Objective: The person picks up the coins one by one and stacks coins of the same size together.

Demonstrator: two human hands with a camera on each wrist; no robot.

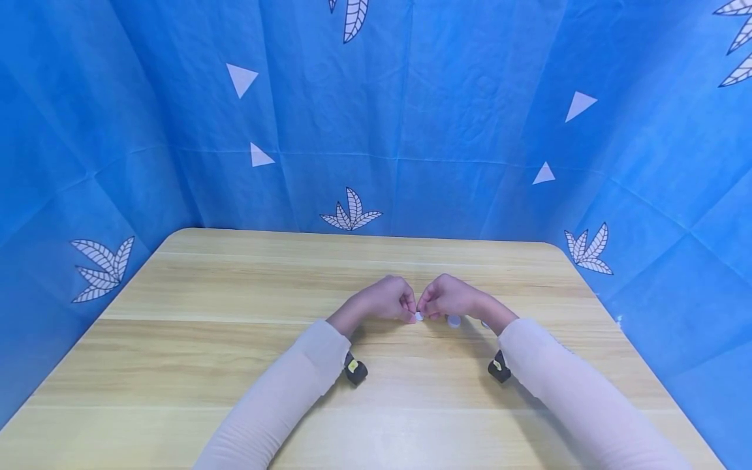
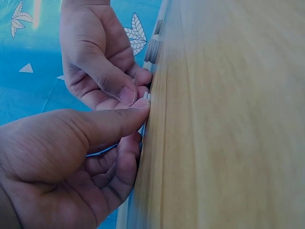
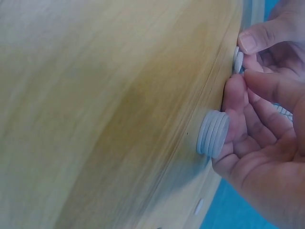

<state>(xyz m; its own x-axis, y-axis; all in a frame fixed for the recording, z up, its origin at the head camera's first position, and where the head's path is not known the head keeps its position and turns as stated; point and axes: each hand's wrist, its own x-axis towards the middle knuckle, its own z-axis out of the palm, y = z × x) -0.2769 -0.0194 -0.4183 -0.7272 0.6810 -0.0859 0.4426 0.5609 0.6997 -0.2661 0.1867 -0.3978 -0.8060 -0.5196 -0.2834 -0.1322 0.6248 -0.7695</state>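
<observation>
Two thin white discs [image 3: 238, 59] stand stacked on the wooden table, between the fingertips of both hands. My left hand [image 1: 389, 299] has its thumb and finger at the discs' edge, pinching them. From the other side my right hand [image 1: 451, 297] comes up close, its thumb and forefinger tips together at the discs. Whether those tips grip a disc is hidden. Just beside the right hand's curled fingers rises a taller stack of several white discs [image 3: 213, 134]. In the left wrist view, the left hand [image 2: 71, 162] is in front and the right hand [image 2: 97, 52] beyond it.
Another white disc [image 3: 198, 206] lies on the table past the taller stack, partly hidden by the right wrist in the head view. The wooden table [image 1: 205, 365] reaches to a blue patterned cloth [image 1: 446, 98] around its back and sides.
</observation>
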